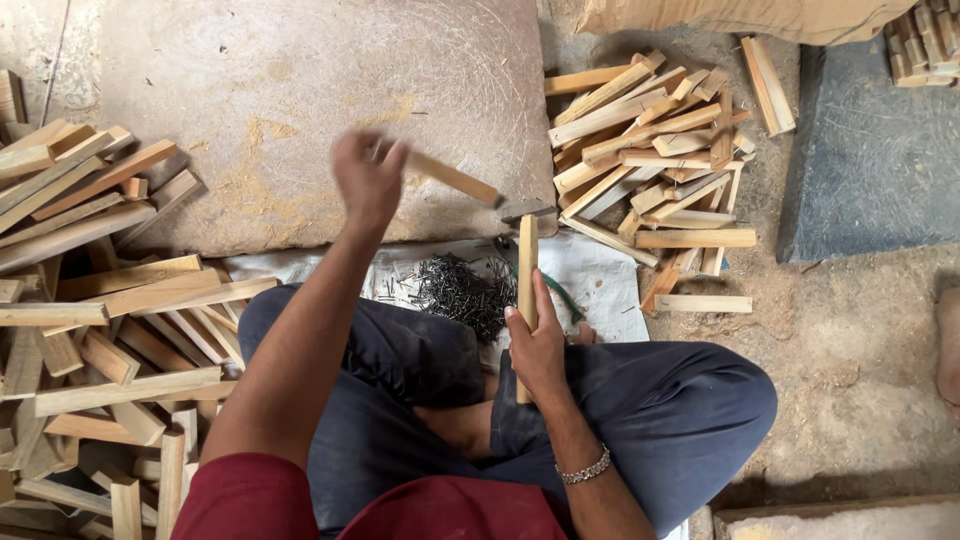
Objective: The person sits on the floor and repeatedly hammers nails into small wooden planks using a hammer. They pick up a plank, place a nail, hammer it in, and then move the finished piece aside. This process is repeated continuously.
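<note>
I sit cross-legged on the ground. My left hand is raised and blurred, gripping the wooden handle of a hammer whose metal head hangs just above the top of a wooden stick. My right hand, with a bracelet on its wrist, holds that thin wooden stick upright between my knees. A heap of dark nails lies on a white sack right beside the stick.
A flat stone slab lies ahead. Cut wooden pieces are piled at the left and at the right. A dark slab is at the far right. Another person's foot shows at the right edge.
</note>
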`<state>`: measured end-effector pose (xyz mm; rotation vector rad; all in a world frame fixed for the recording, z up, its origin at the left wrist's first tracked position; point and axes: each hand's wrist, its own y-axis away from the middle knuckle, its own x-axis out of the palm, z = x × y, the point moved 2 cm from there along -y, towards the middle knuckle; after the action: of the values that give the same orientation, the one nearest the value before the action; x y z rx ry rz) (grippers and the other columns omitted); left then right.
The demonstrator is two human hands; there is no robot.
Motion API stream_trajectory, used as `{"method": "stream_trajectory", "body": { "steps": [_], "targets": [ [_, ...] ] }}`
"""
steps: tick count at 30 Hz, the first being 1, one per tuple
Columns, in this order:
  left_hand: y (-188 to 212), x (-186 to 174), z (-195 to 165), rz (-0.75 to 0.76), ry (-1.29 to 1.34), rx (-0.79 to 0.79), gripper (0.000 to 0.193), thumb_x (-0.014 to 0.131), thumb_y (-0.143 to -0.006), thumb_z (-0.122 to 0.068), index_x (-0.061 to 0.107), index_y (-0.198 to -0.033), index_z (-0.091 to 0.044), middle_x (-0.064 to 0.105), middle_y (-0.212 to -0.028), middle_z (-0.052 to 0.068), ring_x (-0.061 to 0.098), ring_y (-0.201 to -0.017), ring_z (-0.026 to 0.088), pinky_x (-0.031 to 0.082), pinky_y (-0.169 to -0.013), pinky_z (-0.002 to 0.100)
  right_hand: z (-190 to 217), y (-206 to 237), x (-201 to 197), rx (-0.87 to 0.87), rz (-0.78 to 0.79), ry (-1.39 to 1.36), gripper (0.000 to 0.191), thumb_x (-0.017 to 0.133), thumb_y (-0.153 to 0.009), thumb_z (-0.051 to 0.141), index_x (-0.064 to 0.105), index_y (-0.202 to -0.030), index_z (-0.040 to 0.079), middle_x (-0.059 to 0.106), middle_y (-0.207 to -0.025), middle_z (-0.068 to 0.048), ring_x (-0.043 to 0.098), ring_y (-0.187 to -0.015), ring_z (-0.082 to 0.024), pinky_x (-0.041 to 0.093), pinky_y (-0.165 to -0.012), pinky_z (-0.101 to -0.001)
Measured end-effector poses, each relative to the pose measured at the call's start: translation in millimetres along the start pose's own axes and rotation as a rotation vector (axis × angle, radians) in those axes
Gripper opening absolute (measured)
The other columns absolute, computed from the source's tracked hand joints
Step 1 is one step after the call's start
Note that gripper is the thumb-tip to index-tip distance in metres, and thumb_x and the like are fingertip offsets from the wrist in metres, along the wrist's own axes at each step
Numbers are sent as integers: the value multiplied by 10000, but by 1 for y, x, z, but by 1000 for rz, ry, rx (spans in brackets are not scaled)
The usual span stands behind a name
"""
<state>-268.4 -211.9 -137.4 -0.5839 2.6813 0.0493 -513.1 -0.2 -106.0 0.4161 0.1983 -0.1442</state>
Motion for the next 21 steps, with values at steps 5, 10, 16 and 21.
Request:
{"method": "stream_trajectory", "body": {
  "steps": [5, 10, 16, 21],
  "targets": [
    [26, -21, 62, 21, -220, -246, 279, 796, -923, -222, 655, -1086, -45, 650, -1079, 99, 658, -962, 218, 571, -868, 363, -6, -4, -4, -8, -9, 35, 742, 624, -926, 130, 330, -1607, 130, 676, -1185, -146, 557, -641, -149, 509, -558, -303],
    [72, -16, 53, -7, -462, 369, 390, 807, -830, -225, 615, -1076, 9, 635, -979, 160, 636, -879, 261, 561, -760, 407, -15, -10, -1, -530, -106, 307, 695, 667, -982, 110, 364, -1601, 29, 550, -1509, -261, 600, -1315, -372, 483, -1051, -411],
    [161, 19, 47, 759, -489, 482, 279, 837, -692, -225, 705, -883, -70, 636, -959, 183, 636, -904, 404, 544, -760, 512, -13, -7, 8, -311, -43, 382, 697, 629, -944, 200, 362, -1580, 99, 588, -1444, -227, 647, -1238, -334, 498, -1028, -381],
    [173, 19, 53, 714, -491, 677, 140, 747, -822, -184, 685, -875, -70, 623, -955, 137, 645, -964, 346, 544, -783, 476, 3, -18, 20, -330, 9, 432, 704, 641, -947, 213, 357, -1584, 116, 579, -1438, -239, 616, -1264, -366, 497, -1010, -403]
  ]
}}
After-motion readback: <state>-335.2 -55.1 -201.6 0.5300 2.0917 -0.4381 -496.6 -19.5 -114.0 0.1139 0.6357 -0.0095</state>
